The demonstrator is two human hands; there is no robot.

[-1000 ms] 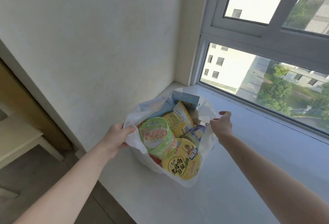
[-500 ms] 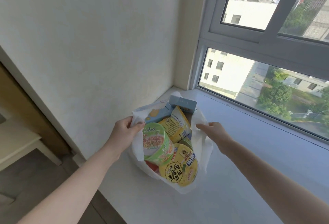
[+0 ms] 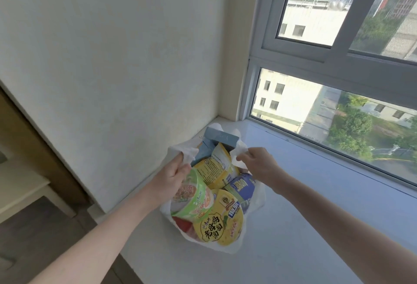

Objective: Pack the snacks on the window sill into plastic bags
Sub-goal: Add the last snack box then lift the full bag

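Nearest you, the white bag (image 3: 223,247) lay on the sill (image 3: 293,227), close to the wall (image 3: 112,58) on the left. Its mouth faced up and towards you. The yellow bowl (image 3: 220,220) filled the near end of the opening, and the green bowl (image 3: 194,195) leaned on its left side. Just right of them was the blue cup (image 3: 242,187), tucked against the bag's right wall.

Beyond the bowls, your left hand (image 3: 171,174) pinched a bunched flap of the bag's left rim between thumb and curled fingers. Your right hand (image 3: 259,166) pinched the right flap the same way. The two flaps stood apart over the load, with the snacks still showing between them. That hold looked meant to lift both sides clear of the contents so the mouth could be drawn together.

Farther in, the yellow packet (image 3: 215,166) stood tilted between your hands. The grey-blue box (image 3: 222,137) poked out at the far end, above the rim. It looked the likeliest thing to catch when the flaps closed. No loose snacks showed on the visible sill, so the packing seemed nearly done. Past the bag, the sill ran to the window (image 3: 327,58).
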